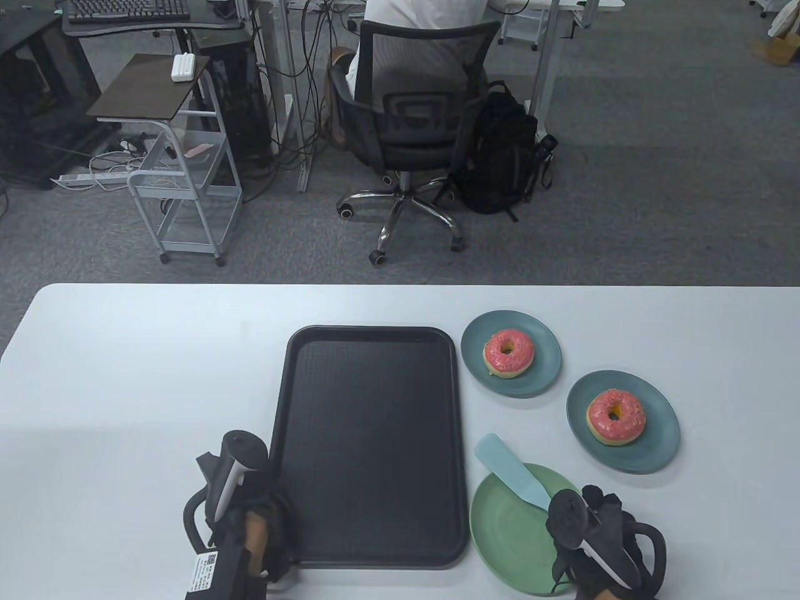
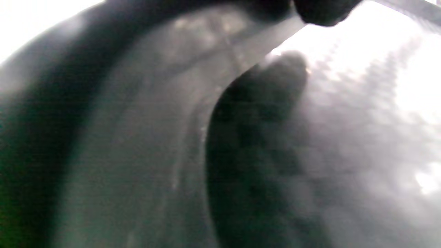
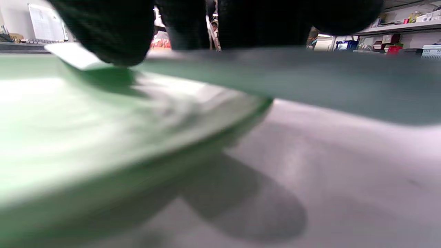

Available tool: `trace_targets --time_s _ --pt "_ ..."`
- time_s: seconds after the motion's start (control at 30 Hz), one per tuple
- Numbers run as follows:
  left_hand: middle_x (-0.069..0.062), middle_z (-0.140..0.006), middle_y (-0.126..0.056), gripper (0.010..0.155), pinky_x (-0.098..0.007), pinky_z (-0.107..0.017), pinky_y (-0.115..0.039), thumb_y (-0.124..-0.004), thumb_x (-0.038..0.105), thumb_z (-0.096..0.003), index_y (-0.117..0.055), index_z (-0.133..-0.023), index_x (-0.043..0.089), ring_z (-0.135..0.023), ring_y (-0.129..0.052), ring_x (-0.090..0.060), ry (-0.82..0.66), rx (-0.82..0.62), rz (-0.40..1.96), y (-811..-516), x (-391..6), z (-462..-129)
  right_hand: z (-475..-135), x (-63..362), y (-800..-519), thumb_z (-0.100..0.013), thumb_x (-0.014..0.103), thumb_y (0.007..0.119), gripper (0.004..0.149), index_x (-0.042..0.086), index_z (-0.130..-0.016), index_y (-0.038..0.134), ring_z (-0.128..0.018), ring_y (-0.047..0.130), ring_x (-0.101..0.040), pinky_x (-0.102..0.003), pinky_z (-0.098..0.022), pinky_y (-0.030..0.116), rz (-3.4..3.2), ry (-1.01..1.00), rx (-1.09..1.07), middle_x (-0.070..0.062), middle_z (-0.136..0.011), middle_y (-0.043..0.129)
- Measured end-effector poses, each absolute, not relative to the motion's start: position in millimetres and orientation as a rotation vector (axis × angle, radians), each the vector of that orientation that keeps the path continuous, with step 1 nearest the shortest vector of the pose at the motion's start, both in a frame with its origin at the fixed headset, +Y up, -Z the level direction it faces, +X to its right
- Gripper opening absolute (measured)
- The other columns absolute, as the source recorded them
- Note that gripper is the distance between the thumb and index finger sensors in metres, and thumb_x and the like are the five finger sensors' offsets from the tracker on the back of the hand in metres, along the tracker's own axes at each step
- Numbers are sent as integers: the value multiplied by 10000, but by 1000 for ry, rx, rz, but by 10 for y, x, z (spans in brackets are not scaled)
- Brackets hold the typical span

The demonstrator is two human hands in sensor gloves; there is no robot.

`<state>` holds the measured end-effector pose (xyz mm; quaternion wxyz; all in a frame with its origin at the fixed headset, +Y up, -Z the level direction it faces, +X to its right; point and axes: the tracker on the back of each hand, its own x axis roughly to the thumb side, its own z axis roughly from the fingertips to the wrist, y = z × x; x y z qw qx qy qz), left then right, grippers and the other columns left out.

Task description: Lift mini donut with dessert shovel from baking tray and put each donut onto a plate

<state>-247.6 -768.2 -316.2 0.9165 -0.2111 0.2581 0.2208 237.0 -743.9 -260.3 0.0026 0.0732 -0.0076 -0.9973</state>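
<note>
The black baking tray (image 1: 369, 444) lies bare in the middle of the table. Two pink-iced mini donuts sit on blue plates: one (image 1: 509, 353) on the far plate (image 1: 544, 375), the other (image 1: 616, 416) on the nearer plate (image 1: 656, 450). A green plate (image 1: 506, 537) holds no donut. The light blue dessert shovel (image 1: 509, 470) lies across its far rim, blade pointing up-left. My right hand (image 1: 590, 531) grips the shovel's handle over the plate's right side; its fingers (image 3: 103, 34) press down on the shovel (image 3: 69, 55). My left hand (image 1: 265, 525) holds the tray's near-left rim (image 2: 241, 44).
The white table's far edge runs past the tray. Beyond it stand an office chair (image 1: 412, 125) with a seated person, a black backpack (image 1: 500, 156) and a small wheeled cart (image 1: 181, 187). Bare tabletop (image 1: 125, 387) lies left of the tray.
</note>
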Motion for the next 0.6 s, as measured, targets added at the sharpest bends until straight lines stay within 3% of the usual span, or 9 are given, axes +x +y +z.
trace_targets --time_s 0.27,0.47,0.6 --pt "-48 -1010 -370 791 -512 -682 -555 -760 629 -357 -394 -995 338 -909 -586 -307 471 -198 427 -7372 -2339 -3088 -2706 2152 -7067 -425 548 803 686 178 -989 681 -923 657 -498 -653 -688 580 -3184 127 178 -232 -1093 594" --pt "-54 -1050 -252 855 -568 -741 -439 -761 710 -314 -369 -1001 387 -997 -447 -341 329 -127 368 -7236 -2057 -3043 -2830 1766 -6857 -420 572 795 717 210 -1018 642 -1039 518 -508 -700 -747 447 -3228 237 50 -207 -1173 484" --pt "-41 -1078 -146 862 -612 -757 -368 -768 735 -296 -353 -999 460 -1035 -358 -357 255 -111 325 -7184 -1881 -3007 -2880 1535 -6865 -414 594 788 749 229 -1040 601 -1081 407 -510 -712 -759 382 -3252 265 -22 -200 -1207 388"
